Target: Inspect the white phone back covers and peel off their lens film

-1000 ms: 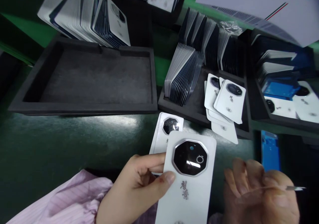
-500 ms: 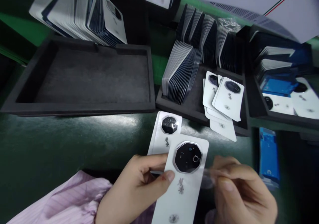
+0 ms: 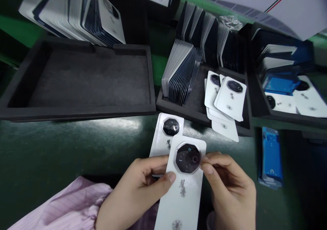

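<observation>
The white panel (image 3: pixel 185 194), nearer than the black tray (image 3: pixel 198 92), is clasped by one long edge in the left hand (image 3: pixel 133 190). The right hand (image 3: pixel 231 185) seemingly pinches clear film (image 3: pixel 195 159) over the lens window (image 3: pixel 186 157). Likely light, stiff, slick: best gripped by edges.

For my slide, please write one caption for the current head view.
The left hand holds a white panel, with the right hand at the edge of its dark octagonal window.

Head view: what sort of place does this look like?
Probably a factory workbench for small parts: black trays sit along it, fanned stacks of thin panels stand in one, and the left hand holds a white panel with a dark octagonal window.
</observation>
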A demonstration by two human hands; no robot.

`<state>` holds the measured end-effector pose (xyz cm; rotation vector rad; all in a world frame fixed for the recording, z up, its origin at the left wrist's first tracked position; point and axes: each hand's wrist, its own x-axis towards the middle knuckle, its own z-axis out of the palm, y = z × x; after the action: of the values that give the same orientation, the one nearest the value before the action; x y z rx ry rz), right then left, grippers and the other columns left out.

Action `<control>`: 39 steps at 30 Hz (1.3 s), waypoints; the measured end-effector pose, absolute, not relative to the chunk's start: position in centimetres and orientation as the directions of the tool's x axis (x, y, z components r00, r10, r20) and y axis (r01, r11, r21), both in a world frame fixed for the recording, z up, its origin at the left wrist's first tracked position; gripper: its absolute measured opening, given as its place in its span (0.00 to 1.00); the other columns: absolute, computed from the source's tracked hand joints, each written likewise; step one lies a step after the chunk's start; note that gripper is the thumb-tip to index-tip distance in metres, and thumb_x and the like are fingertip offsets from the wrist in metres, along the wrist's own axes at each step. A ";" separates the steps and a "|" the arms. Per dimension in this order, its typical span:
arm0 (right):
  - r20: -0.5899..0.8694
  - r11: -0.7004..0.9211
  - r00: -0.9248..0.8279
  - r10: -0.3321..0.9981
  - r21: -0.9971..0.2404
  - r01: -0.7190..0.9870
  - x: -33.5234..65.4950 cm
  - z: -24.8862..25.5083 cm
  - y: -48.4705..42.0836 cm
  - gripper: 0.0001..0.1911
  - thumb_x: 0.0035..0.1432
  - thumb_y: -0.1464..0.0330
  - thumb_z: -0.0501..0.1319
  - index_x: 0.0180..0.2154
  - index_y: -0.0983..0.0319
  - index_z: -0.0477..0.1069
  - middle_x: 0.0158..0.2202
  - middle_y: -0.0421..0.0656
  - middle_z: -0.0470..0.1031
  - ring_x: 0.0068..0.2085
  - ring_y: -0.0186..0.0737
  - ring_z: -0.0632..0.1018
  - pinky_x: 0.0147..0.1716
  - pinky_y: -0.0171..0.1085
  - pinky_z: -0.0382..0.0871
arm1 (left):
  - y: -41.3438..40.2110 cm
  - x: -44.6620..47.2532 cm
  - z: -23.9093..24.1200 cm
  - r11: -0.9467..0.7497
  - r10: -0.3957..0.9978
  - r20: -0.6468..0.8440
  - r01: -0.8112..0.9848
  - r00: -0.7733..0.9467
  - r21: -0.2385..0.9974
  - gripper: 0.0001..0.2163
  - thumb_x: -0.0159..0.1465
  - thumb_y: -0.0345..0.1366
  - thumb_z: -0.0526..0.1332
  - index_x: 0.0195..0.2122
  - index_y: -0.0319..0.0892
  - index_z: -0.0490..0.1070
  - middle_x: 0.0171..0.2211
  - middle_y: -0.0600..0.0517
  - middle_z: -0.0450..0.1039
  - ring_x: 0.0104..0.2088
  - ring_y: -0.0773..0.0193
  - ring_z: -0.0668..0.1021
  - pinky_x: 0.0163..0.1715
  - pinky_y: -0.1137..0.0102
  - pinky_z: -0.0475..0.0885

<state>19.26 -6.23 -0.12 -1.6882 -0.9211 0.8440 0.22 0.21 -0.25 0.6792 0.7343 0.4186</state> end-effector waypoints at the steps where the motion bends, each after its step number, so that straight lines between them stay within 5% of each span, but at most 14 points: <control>1: -0.113 -0.222 0.470 0.875 -0.958 0.184 19.2 -0.1 -6.2 0.05 0.62 0.67 0.73 0.33 0.53 0.81 0.24 0.36 0.74 0.25 0.35 0.72 0.24 0.30 0.68 | 0.2 0.2 -0.3 0.709 0.572 -0.465 -0.123 0.675 0.694 0.16 0.74 0.31 0.65 0.55 0.61 0.84 0.44 0.58 0.89 0.41 0.65 0.86 0.40 0.79 0.74; 16: -0.052 -0.207 0.499 0.865 -0.943 0.260 18.6 0.0 -6.3 0.05 0.63 0.67 0.73 0.33 0.53 0.81 0.27 0.36 0.78 0.25 0.35 0.72 0.25 0.33 0.67 | 0.0 0.1 -0.4 0.672 0.576 -0.495 -0.031 0.651 0.740 0.12 0.73 0.36 0.66 0.53 0.59 0.86 0.37 0.56 0.86 0.33 0.66 0.78 0.35 0.76 0.69; 25: 0.045 -0.131 0.485 0.874 -0.938 0.322 18.4 -0.4 -6.4 0.06 0.65 0.71 0.71 0.35 0.54 0.80 0.29 0.36 0.78 0.28 0.35 0.73 0.26 0.34 0.67 | -0.1 0.2 -0.4 0.680 0.569 -0.514 -0.015 0.642 0.733 0.09 0.70 0.37 0.68 0.46 0.56 0.89 0.29 0.56 0.78 0.28 0.67 0.70 0.30 0.76 0.68; 30: 0.060 -0.149 0.489 0.870 -0.914 0.377 18.6 -0.3 -6.5 0.06 0.64 0.70 0.71 0.35 0.55 0.78 0.27 0.35 0.76 0.26 0.33 0.73 0.25 0.30 0.68 | -0.3 0.0 -0.5 0.609 0.573 -0.526 0.103 0.629 0.786 0.06 0.67 0.37 0.71 0.42 0.52 0.90 0.24 0.57 0.68 0.25 0.69 0.61 0.24 0.75 0.58; 35: -0.054 -0.234 0.534 0.844 -0.933 0.275 19.8 -0.5 -6.3 0.07 0.65 0.65 0.72 0.38 0.55 0.74 0.25 0.33 0.70 0.23 0.30 0.68 0.21 0.28 0.64 | 0.0 -0.1 -0.3 0.656 0.594 -0.509 -0.010 0.623 0.754 0.08 0.71 0.39 0.68 0.46 0.55 0.89 0.32 0.55 0.83 0.30 0.65 0.77 0.35 0.75 0.74; 39: -0.290 -0.309 0.183 0.939 -0.947 0.083 20.2 -0.2 -5.7 0.09 0.62 0.61 0.73 0.35 0.58 0.79 0.26 0.36 0.74 0.25 0.34 0.72 0.23 0.30 0.67 | 0.2 -0.1 -0.8 0.680 0.632 -0.495 -0.120 0.597 0.723 0.11 0.70 0.40 0.71 0.52 0.59 0.86 0.43 0.55 0.89 0.39 0.62 0.86 0.44 0.76 0.79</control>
<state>20.21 -5.72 -0.19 -1.5910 -0.9994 1.2419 -0.13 0.19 -0.81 0.7000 0.8230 0.4798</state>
